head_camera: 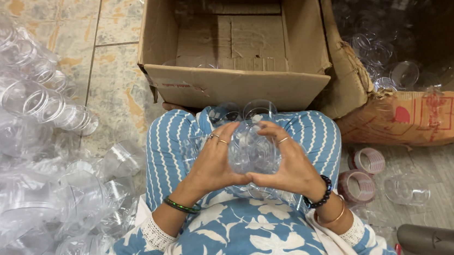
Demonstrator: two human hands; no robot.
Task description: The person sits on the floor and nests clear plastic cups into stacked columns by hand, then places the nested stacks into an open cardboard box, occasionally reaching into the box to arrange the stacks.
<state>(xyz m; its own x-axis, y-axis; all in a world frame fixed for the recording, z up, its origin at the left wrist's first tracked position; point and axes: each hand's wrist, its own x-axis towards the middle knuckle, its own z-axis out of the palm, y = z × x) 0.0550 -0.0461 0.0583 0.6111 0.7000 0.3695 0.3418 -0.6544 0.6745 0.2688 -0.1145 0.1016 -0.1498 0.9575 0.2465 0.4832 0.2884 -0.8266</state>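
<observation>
Many cups on the left: clear plastic cups in bags [23,142] lie on the tiled floor [119,19].
Left hand: the left hand [214,162] has its grip closed around the clear cup [252,149], with rings on two fingers.
Cup: it sits between both hands, over the lap, just below the empty cardboard box [231,84].
Right hand: the right hand [289,168] holds the same cup from the other side.
Far right: two tape rolls [362,172] lie near a second box [419,117] with more cups inside.

Beige mottled floor tiles [52,3] with dark grout lines fill the upper left; grey flooring [453,169] lies at right.
</observation>
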